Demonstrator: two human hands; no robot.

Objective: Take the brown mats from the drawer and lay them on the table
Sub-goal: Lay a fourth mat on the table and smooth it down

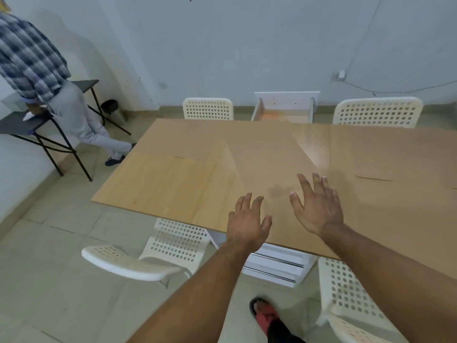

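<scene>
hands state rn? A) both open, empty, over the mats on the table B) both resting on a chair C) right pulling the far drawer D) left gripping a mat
A: the left hand and right hand are spread open with nothing in their grip, above the brown mats already lying on the table; the far drawer hangs open, untouched.

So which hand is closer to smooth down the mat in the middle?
The right hand: it is spread open above the middle brown mat, while the left hand sits back at the table's near edge.
</scene>
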